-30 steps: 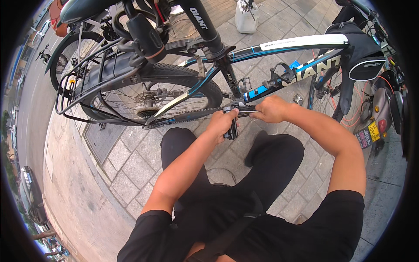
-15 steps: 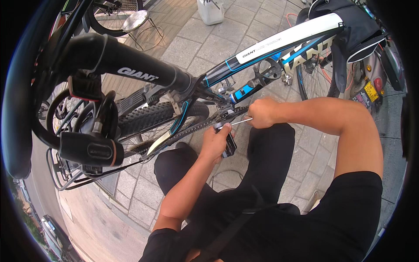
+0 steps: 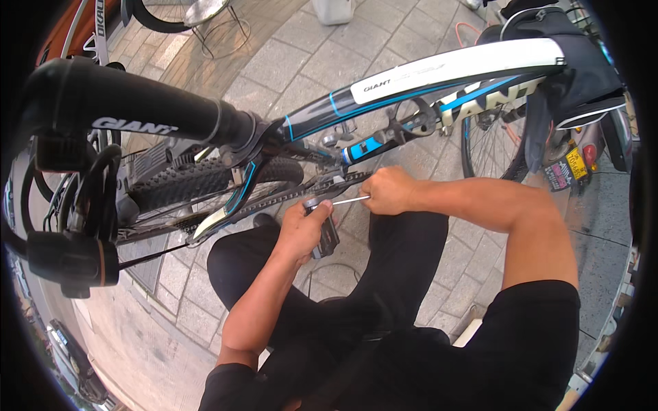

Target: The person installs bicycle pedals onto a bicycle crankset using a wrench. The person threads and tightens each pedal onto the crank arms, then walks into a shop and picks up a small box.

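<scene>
A black, white and blue bicycle frame (image 3: 439, 72) stretches across the upper view. My left hand (image 3: 301, 229) grips the black pedal (image 3: 327, 236) under the crank area. My right hand (image 3: 387, 192) is closed around a thin metal tool (image 3: 346, 201), likely a hex key, whose tip points left into the pedal end by my left hand. The chain and chainstay (image 3: 274, 198) run just above both hands. The knobby rear tyre (image 3: 192, 178) lies to the left.
A black saddle (image 3: 116, 109) looms large at upper left with a black lock or light (image 3: 68, 260) below it. Another bicycle's wheel (image 3: 490, 147) and bag (image 3: 582, 75) stand at right. Grey paving stones (image 3: 288, 61) cover the ground. My dark-trousered legs (image 3: 404, 274) are beneath.
The view has swung closer and to the left, so the saddle now fills the upper left. Both hands have stayed at the pedal, still holding it and the thin tool.
</scene>
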